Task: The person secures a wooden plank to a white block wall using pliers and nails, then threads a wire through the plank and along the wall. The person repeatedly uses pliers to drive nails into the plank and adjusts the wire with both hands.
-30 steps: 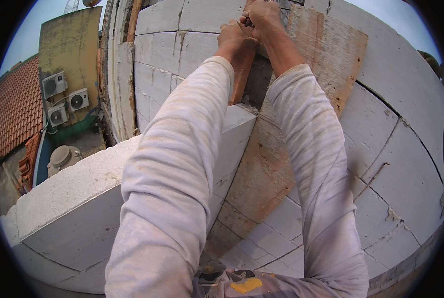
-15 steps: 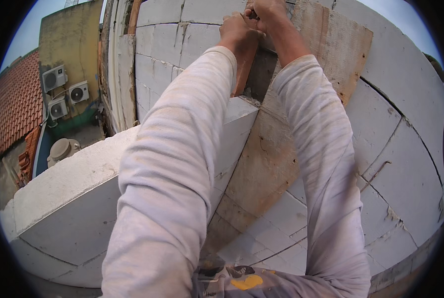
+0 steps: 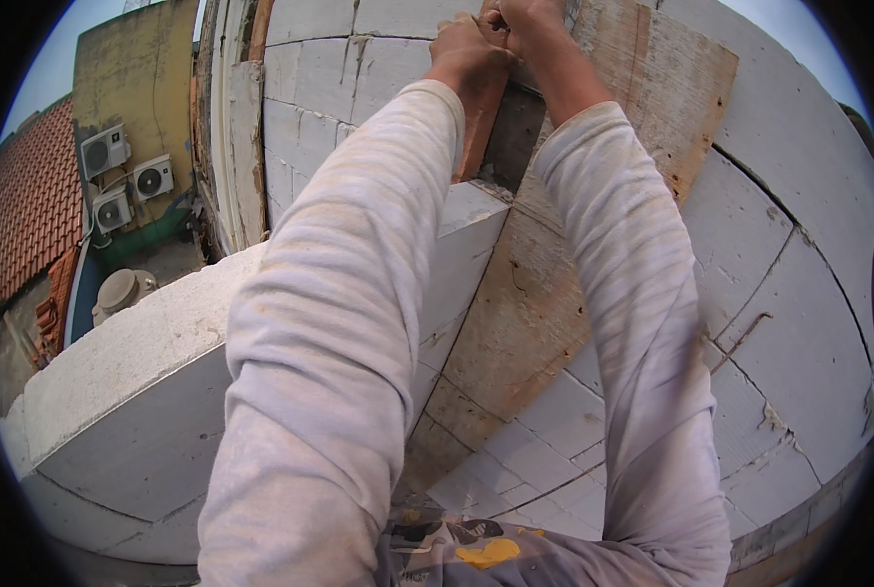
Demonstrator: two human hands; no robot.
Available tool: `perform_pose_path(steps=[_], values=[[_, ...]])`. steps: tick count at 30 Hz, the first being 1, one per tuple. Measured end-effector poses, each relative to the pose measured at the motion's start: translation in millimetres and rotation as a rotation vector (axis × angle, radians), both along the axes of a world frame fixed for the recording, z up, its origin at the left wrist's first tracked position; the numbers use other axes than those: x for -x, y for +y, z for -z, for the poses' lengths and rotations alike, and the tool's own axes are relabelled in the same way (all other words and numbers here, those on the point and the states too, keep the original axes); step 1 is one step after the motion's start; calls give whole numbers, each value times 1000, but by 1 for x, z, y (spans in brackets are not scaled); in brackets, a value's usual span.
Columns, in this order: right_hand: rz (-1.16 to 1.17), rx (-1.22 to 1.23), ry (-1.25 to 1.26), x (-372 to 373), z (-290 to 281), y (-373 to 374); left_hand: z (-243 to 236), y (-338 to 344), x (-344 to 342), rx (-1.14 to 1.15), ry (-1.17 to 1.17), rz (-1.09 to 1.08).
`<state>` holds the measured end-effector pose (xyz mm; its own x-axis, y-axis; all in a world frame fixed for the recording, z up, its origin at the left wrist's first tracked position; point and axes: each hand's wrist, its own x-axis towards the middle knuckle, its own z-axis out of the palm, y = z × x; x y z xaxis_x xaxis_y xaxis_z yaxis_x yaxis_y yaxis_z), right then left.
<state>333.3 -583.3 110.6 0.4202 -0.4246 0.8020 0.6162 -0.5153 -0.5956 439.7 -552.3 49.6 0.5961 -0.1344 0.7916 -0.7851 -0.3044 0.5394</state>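
Head view: sleeves (image 3: 334, 303) and hands (image 3: 468, 51) partly hide blockwork (image 3: 814, 313).

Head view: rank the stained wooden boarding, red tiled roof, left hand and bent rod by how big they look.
1. Stained wooden boarding
2. Red tiled roof
3. Left hand
4. Bent rod

Apparent size only; the roof is farther away.

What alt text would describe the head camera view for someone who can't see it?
A person's bare hands are close together near a reddish-brown board and a stained panel; what they hold, if anything, is unclear. White block walls stand on both sides, with air-conditioner units and a tiled roof at left.
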Motion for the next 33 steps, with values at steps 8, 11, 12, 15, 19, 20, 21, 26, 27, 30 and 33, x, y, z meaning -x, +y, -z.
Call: perform_pose_path(steps=[8, 11, 12, 15, 19, 20, 21, 26, 27, 30, 33], values=[[9, -18, -5, 4, 4, -8, -1, 1, 1, 1, 18, -22], [26, -22, -2, 10, 3, -13, 3, 5, 7, 21, 2, 24], [43, -24, -3, 16, 2, -18, 2, 2, 12, 32, 0, 24], [62, -45, 6, 40, 4, -27, 7, 0, 13, 51, -5, -10], [92, -61, 29, 107, 16, -27, 9, -2, 11, 94, -11, -30], [91, -43, 18, 131, 23, -27, 10, -6, 22, 106, 3, -16], [47, -20, 2, 147, 33, -25, 12, -3, 26, 112, 16, -28], [-175, 158, -103, 242, 97, -8, 17, 5, 23, 108, 38, -23], [-163, 156, -111, 261, 109, -13, 17, 2, 21, 103, 44, -4], [-47, 89, -155, 309, 146, -13, 15, -5, 14, 86, 66, 87], [29, 25, -164, 348, 190, -23, 12, -7, -12, 65, 103, 228]])
